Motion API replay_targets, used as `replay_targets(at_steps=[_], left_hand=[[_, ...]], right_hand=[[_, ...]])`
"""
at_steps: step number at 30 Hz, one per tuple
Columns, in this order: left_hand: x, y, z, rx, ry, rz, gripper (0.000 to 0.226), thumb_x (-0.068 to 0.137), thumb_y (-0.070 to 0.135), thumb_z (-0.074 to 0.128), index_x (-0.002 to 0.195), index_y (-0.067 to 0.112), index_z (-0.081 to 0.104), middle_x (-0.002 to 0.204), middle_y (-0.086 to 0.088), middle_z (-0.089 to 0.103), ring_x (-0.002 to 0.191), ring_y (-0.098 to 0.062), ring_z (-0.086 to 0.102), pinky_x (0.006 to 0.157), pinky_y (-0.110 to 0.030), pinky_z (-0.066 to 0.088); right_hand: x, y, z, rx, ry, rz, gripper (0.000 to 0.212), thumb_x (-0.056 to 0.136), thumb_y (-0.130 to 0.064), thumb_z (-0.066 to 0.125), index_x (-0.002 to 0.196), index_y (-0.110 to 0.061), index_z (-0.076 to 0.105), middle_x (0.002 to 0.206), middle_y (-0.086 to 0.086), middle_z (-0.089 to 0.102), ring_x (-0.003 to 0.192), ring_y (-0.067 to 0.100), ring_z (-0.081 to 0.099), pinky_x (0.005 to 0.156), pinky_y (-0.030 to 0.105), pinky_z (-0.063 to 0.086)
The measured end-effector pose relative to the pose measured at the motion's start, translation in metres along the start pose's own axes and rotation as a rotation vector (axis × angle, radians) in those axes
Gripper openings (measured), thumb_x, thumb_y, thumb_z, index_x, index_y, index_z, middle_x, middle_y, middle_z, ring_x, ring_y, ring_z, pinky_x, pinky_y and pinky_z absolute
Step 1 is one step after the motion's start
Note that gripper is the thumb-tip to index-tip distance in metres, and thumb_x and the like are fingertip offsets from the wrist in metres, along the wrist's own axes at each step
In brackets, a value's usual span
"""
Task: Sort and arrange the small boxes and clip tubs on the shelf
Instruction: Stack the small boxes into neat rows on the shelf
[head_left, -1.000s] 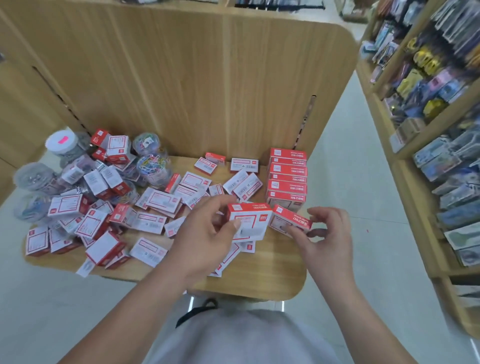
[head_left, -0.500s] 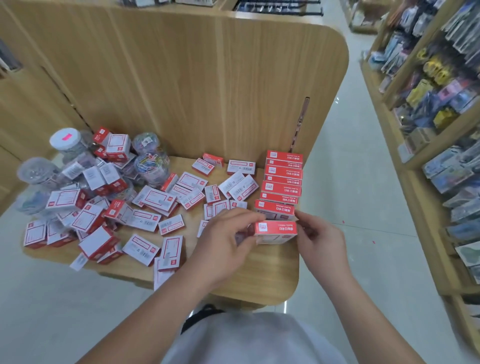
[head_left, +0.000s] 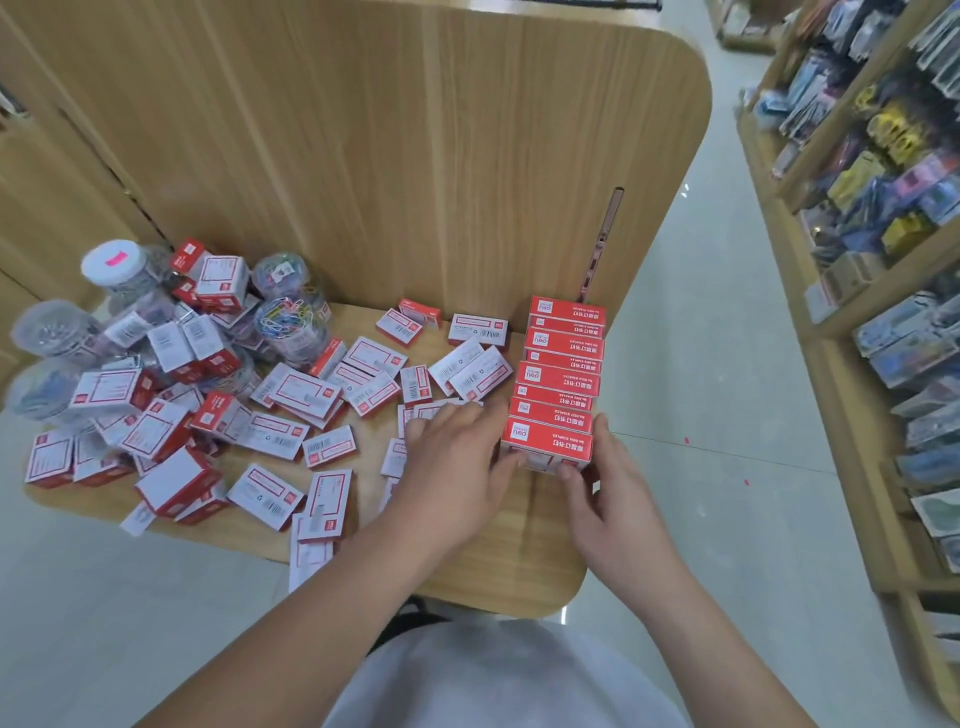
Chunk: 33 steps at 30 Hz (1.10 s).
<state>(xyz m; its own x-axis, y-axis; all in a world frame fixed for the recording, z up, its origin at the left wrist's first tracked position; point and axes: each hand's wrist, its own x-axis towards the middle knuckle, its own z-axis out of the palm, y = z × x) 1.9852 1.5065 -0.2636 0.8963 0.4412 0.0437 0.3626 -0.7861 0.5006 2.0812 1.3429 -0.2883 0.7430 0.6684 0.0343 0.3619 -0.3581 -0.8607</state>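
1. At the end of a shop aisle, a tall wooden back panel with rounded corners rose behind everything. A slotted metal strip ran down it near its right edge.
2. To the right, across pale floor tiles, display racks held blurred, many-coloured packaged goods.
3. The wooden shelf board jutted from the panel's foot, and its near right part lay bare under the forearms.
4. A heap of loose boxes, red and white, covered the board's left and middle. They lay flat, tilted and overlapping, and some hung past the front edge.
5. Clear clip tubs stood and leaned among them at the far left. One was a white-lidded tub with a pink sticker, and another was a tub of coloured clips.
6. A row of red boxes ran along the board's right edge from the panel toward the person, each touching the next, red faces up.
7. The left hand lay palm down with fingers stretched over loose boxes, gripping nothing. Its thumb touched the left end of the nearest box.
8. The right hand held that box, with the thumb up its right end and the fingers curled on its front face. The box sat against the row's near end.
9. White print on the red faces read upside down to the camera. "STAPLES" was legible, but the logo patch and Chinese characters were too small to read. White faces carried red frames and barcodes.
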Motion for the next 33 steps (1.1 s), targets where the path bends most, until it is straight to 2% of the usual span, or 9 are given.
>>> replay_targets(at_steps=[2,5,9,12,17,23,27,30,33], left_hand=[[0.001,0.001,0.003,-0.024,-0.011,-0.001,0.042,0.099,0.041,0.060,0.139,0.036,0.051,0.109,0.015,0.058,0.112,-0.014,0.050,0.087,-0.036,0.029],[0.004,-0.005,-0.001,-0.097,-0.055,-0.025,0.045,0.099,0.040,0.061,0.142,0.038,0.048,0.117,0.014,0.062,0.117,-0.014,0.050,0.094,-0.039,0.033],[0.009,-0.008,-0.005,-0.019,-0.088,0.014,0.048,0.100,0.038,0.060,0.144,0.041,0.044,0.122,0.015,0.061,0.121,-0.014,0.048,0.088,-0.036,0.027],[0.011,-0.005,-0.002,0.018,-0.082,0.023,0.048,0.101,0.039,0.058,0.146,0.039,0.042,0.125,0.014,0.060,0.122,-0.015,0.047,0.089,-0.036,0.026],[0.015,-0.011,-0.005,-0.030,-0.100,0.022,0.050,0.096,0.043,0.064,0.142,0.040,0.045,0.121,0.015,0.060,0.124,-0.014,0.047,0.090,-0.036,0.026],[0.018,-0.010,-0.005,0.013,-0.119,0.081,0.055,0.098,0.042,0.063,0.147,0.035,0.040,0.123,0.013,0.058,0.124,-0.014,0.046,0.100,-0.038,0.030],[0.018,-0.011,-0.005,0.021,-0.111,0.081,0.056,0.098,0.044,0.062,0.149,0.037,0.038,0.121,0.014,0.057,0.122,-0.013,0.046,0.099,-0.038,0.029],[0.019,-0.012,-0.007,0.009,-0.116,0.088,0.058,0.097,0.045,0.064,0.148,0.041,0.038,0.111,0.019,0.054,0.119,-0.013,0.047,0.094,-0.036,0.027],[0.019,-0.012,-0.008,0.010,-0.108,0.099,0.057,0.096,0.045,0.065,0.147,0.043,0.040,0.111,0.019,0.057,0.119,-0.012,0.048,0.093,-0.036,0.027]], right_hand=[[0.001,0.002,-0.001,-0.006,-0.021,-0.021,0.041,0.104,-0.020,0.049,0.143,-0.034,0.044,0.124,-0.018,0.060,0.111,0.010,0.059,0.090,0.033,0.051],[0.002,0.002,-0.004,-0.006,-0.050,-0.044,0.044,0.105,-0.019,0.049,0.145,-0.035,0.043,0.129,-0.020,0.059,0.116,0.012,0.057,0.093,0.036,0.052],[0.006,0.002,0.000,-0.035,-0.032,-0.020,0.057,0.105,-0.017,0.049,0.155,-0.037,0.032,0.137,-0.019,0.054,0.125,0.009,0.052,0.102,0.036,0.049],[0.007,-0.001,0.001,-0.009,-0.028,-0.018,0.059,0.104,-0.013,0.050,0.156,-0.034,0.031,0.140,-0.021,0.051,0.132,0.006,0.048,0.108,0.034,0.045],[0.007,-0.003,-0.003,0.019,-0.054,-0.010,0.064,0.104,-0.014,0.052,0.158,-0.035,0.026,0.138,-0.021,0.054,0.123,0.012,0.053,0.099,0.038,0.050],[0.008,-0.007,-0.008,0.010,-0.086,-0.051,0.063,0.103,-0.008,0.052,0.155,-0.036,0.030,0.146,-0.021,0.047,0.133,0.012,0.049,0.105,0.043,0.049],[0.009,-0.006,-0.010,0.015,-0.098,-0.059,0.060,0.102,-0.007,0.052,0.153,-0.033,0.033,0.146,-0.017,0.050,0.128,0.014,0.052,0.105,0.044,0.049],[0.008,-0.007,-0.010,0.011,-0.094,-0.036,0.059,0.102,-0.008,0.053,0.152,-0.035,0.035,0.143,-0.018,0.052,0.123,0.011,0.053,0.101,0.035,0.050],[0.006,-0.011,-0.011,-0.009,-0.077,-0.011,0.056,0.102,-0.012,0.056,0.144,-0.044,0.039,0.131,-0.022,0.058,0.108,0.002,0.056,0.086,0.018,0.047]])
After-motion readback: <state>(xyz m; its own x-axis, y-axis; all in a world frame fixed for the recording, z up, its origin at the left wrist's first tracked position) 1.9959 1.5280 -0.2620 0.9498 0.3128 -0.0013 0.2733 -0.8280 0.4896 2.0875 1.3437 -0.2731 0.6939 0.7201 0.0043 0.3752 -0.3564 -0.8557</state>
